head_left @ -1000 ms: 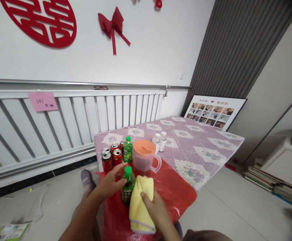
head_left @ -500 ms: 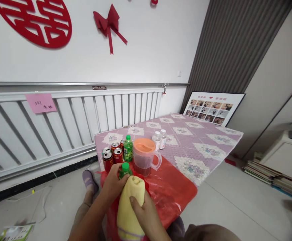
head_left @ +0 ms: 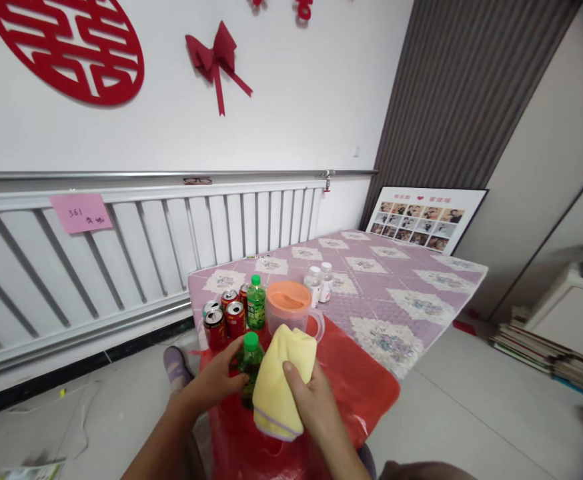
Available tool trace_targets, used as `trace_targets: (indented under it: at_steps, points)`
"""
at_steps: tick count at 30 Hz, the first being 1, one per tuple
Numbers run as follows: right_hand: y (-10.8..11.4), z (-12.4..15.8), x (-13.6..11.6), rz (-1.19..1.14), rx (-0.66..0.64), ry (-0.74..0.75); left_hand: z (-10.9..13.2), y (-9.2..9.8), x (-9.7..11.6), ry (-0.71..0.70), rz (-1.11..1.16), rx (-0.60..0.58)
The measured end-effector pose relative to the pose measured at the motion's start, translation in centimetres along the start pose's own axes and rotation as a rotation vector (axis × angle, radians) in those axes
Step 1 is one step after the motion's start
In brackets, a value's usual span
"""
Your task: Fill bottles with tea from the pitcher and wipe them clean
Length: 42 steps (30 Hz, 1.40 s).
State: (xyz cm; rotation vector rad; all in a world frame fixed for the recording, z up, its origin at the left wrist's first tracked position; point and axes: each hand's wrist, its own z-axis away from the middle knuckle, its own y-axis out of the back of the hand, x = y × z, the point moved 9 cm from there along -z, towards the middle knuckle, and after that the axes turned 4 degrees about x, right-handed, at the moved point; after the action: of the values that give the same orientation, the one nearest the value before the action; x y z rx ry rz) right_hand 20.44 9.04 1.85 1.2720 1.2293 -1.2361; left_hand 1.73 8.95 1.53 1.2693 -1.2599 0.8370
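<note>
My left hand (head_left: 221, 375) is wrapped round a green-capped bottle (head_left: 251, 363), near the front of the table. Gripped in my right hand (head_left: 314, 397) is a folded yellow cloth (head_left: 281, 383), just right of that bottle. Behind them a second green bottle (head_left: 256, 303) stands upright beside several drink cans (head_left: 235, 319). A clear pitcher with an orange lid (head_left: 288, 297) is partly hidden by the cloth. A red plastic sheet (head_left: 361, 380) lies under these things.
Two white-capped bottles (head_left: 325, 283) stand behind the pitcher on the patterned tablecloth (head_left: 366, 265). A white radiator (head_left: 151, 230) runs along the wall. A photo board (head_left: 416, 217) leans at the table's far end.
The yellow cloth has moved up and right, away from the front bottle, and looks more compact. More of that bottle now shows in my left hand.
</note>
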Motion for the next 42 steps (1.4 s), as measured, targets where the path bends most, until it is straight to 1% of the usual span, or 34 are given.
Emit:
trace_targets:
  at_steps: [4,8,10,11,14,16,18,20,23,24,26,29,31,34,37,40,42]
  points:
    - [-1.9,-0.8,-1.9,0.081,-0.006,0.133,0.0,-0.7,0.3,-0.019,0.001,0.098]
    - [-3.1,-0.7,-2.1,0.234,0.009,0.215,0.4,-0.4,-0.5,-0.029,-0.059,0.299]
    - [-3.4,-0.4,-1.3,0.240,-0.010,0.212,0.6,-0.1,-1.2,-0.024,-0.089,0.386]
    - [-3.4,-0.3,-0.6,0.226,-0.023,0.183,0.7,0.0,-1.4,-0.029,-0.105,0.420]
    - [-3.1,-0.1,2.5,0.142,-0.067,0.029,0.8,0.1,-1.5,-0.073,-0.156,0.470]
    - [-2.8,-0.1,4.3,0.096,-0.105,-0.040,0.8,0.3,-1.4,-0.087,-0.191,0.475]
    - [-2.2,-0.3,5.2,0.094,-0.120,-0.046,0.7,0.5,-1.5,-0.060,-0.213,0.455]
    - [-1.3,-0.5,5.3,0.117,-0.091,-0.029,0.5,0.7,-1.6,-0.012,-0.207,0.409]
    - [-0.3,-0.7,4.2,0.097,-0.026,-0.025,0.3,1.2,-1.3,0.029,-0.089,0.337]
    - [-0.3,-0.6,3.7,0.069,-0.017,-0.034,0.2,1.4,-1.0,0.025,-0.032,0.324]
    - [-1.1,-0.4,2.7,-0.015,-0.030,-0.060,-0.2,1.5,-0.3,0.005,0.072,0.284]
    - [-2.7,-0.2,1.8,-0.098,-0.069,-0.070,-0.9,0.5,0.2,0.003,0.174,0.150]
    - [-3.2,-0.2,2.1,-0.079,-0.073,-0.060,-1.1,-0.1,0.0,0.018,0.190,0.096]
    - [-2.8,-0.2,3.6,0.045,-0.071,-0.042,-1.2,0.1,-0.4,0.020,0.150,0.140]
    - [-2.4,0.0,4.8,0.260,-0.112,0.034,-1.1,0.5,-0.7,0.034,0.102,0.212]
    - [-2.4,0.2,5.0,0.427,-0.158,0.116,-1.0,0.7,-0.5,0.039,-0.018,0.309]
    - [-2.4,0.2,4.3,0.444,-0.160,0.135,-0.8,1.0,-0.1,0.027,-0.134,0.402]
